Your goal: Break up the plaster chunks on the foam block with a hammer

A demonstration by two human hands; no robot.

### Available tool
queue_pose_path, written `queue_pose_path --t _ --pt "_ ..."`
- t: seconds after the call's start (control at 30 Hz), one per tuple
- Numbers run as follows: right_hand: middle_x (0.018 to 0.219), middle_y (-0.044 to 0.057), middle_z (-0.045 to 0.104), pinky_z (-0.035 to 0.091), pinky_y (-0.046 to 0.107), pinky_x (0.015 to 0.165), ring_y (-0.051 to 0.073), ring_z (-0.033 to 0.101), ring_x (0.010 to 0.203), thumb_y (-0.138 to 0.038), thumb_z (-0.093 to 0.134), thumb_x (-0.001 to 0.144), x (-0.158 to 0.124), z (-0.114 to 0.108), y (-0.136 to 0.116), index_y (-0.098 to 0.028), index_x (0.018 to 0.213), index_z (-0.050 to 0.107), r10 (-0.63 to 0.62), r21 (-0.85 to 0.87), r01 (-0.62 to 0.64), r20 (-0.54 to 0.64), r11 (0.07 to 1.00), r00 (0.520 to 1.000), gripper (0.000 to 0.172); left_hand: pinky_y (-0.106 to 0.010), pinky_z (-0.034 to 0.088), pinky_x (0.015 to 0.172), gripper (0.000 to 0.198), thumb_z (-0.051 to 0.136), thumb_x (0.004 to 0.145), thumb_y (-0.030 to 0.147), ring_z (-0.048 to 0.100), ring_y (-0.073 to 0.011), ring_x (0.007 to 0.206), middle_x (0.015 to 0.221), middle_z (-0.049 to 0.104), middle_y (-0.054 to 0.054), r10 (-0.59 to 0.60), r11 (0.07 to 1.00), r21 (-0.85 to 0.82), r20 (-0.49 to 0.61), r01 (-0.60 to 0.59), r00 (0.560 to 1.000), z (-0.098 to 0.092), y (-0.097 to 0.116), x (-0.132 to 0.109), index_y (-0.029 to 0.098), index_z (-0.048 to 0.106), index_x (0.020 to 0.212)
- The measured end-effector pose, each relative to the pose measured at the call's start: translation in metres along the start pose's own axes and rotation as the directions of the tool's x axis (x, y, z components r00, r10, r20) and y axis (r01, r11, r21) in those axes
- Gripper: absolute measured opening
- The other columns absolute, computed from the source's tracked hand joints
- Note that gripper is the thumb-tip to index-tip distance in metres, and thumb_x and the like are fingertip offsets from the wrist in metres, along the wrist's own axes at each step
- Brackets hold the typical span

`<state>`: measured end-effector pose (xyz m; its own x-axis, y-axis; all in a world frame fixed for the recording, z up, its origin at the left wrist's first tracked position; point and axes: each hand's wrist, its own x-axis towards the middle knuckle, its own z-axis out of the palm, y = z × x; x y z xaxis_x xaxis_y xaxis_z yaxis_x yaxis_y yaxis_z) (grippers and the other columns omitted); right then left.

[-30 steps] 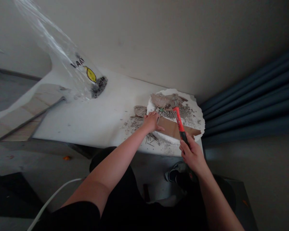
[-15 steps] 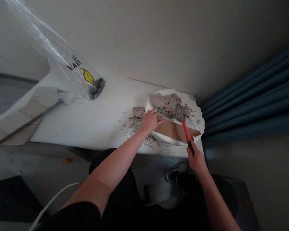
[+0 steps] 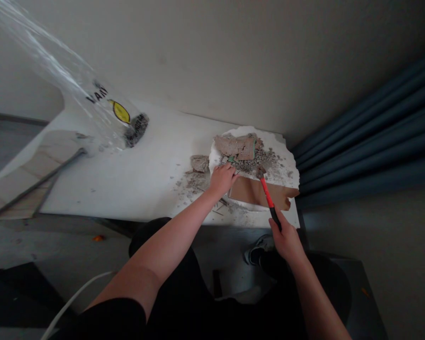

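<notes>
My right hand [image 3: 286, 238] is wrapped around the black grip of a hammer [image 3: 268, 193] with a red shaft. The hammer's head is over the grey crumbs, near the upper edge of a brown cardboard strip [image 3: 257, 191]. My left hand [image 3: 222, 180] rests at the left edge of a ragged white sheet [image 3: 288, 163], its fingers bent toward the thumb. Something small and greyish shows by its fingertips, too small to name. Just beyond lie a cracked, textured brownish slab [image 3: 239, 147], a green bit [image 3: 231, 159] and grey crumbs [image 3: 250, 164].
A broken chunk [image 3: 199, 163] and scattered grit lie left of the sheet on the white table [image 3: 127, 184]. Clear plastic wrap [image 3: 95, 113] with a lemon print stands at the left. Blue curtains [image 3: 368, 146] hang at the right; a wall rises behind.
The hammer head has shifted slightly left and the right hand with it. My left hand stays by the sheet's edge, its thumb closer to the fingers. The view has shifted slightly.
</notes>
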<state>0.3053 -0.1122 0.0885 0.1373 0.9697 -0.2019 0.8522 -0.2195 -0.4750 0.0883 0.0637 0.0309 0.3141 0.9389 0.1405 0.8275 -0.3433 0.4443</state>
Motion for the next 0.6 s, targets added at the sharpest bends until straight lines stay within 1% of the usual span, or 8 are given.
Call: queue_pose_path --t 0.07,0.17,0.27,0.37,0.47,0.6 --pt "0.110 0.014 0.072 0.051 0.039 0.082 0.032 0.068 0.102 -0.040 0.036 0.098 -0.003 0.001 -0.001 -0.021 0.150 0.040 0.000 -0.008 0.000 0.022 1.000 1.000 0.056 -0.041 0.040 0.090 0.027 0.047 0.095 0.036 0.059 -0.0279 0.104 0.109 0.063 -0.013 -0.027 1.000 0.002 -0.018 0.027 0.999 -0.001 -0.002 0.001 0.018 0.068 0.097" --pt "0.114 0.015 0.070 0.051 0.039 0.083 0.032 0.067 0.104 -0.041 0.035 0.099 -0.008 0.005 -0.003 -0.019 0.151 0.039 -0.007 -0.013 0.007 0.021 1.000 1.000 0.057 -0.040 0.042 0.088 0.027 0.046 0.095 0.035 0.060 -0.0271 0.102 0.107 0.064 -0.012 -0.074 0.997 0.009 -0.035 0.074 0.997 -0.004 -0.004 0.002 0.018 0.068 0.095" --pt "0.111 0.016 0.071 0.051 0.038 0.080 0.032 0.070 0.097 -0.040 0.034 0.099 -0.011 0.012 -0.005 -0.018 0.151 0.038 -0.010 -0.069 0.013 0.039 0.998 0.999 0.057 -0.038 0.043 0.086 0.026 0.049 0.094 0.035 0.060 -0.0267 0.101 0.105 0.064 -0.012 -0.112 0.994 -0.009 -0.074 0.111 0.991 -0.007 -0.004 0.002 0.018 0.068 0.096" --pt "0.102 0.014 0.074 0.052 0.038 0.075 0.031 0.071 0.088 -0.039 0.034 0.099 -0.013 0.016 -0.007 -0.018 0.153 0.036 -0.001 -0.124 0.007 0.050 0.992 0.999 0.057 -0.037 0.043 0.085 0.025 0.050 0.094 0.036 0.060 -0.0255 0.100 0.104 0.065 -0.010 -0.111 0.992 -0.068 -0.119 0.104 0.987 -0.007 -0.003 0.001 0.018 0.066 0.098" --pt "0.099 0.014 0.074 0.052 0.038 0.075 0.031 0.072 0.088 -0.039 0.034 0.099 -0.013 0.017 -0.007 -0.018 0.153 0.036 0.011 -0.105 -0.007 0.042 0.994 0.999 0.058 -0.035 0.043 0.086 0.026 0.047 0.096 0.035 0.060 -0.0236 0.098 0.100 0.065 -0.010 -0.095 0.988 -0.130 -0.126 0.079 0.987 -0.004 -0.003 0.001 0.018 0.066 0.093" --pt "0.099 0.014 0.074 0.052 0.037 0.077 0.031 0.071 0.093 -0.039 0.035 0.099 -0.012 0.017 -0.004 -0.018 0.153 0.036 -0.001 -0.042 0.002 0.036 0.999 0.999 0.058 -0.036 0.044 0.087 0.027 0.044 0.096 0.032 0.060 -0.0237 0.099 0.098 0.065 -0.010 -0.124 0.977 -0.188 -0.137 0.097 0.983 0.002 -0.003 0.001 0.018 0.065 0.088"
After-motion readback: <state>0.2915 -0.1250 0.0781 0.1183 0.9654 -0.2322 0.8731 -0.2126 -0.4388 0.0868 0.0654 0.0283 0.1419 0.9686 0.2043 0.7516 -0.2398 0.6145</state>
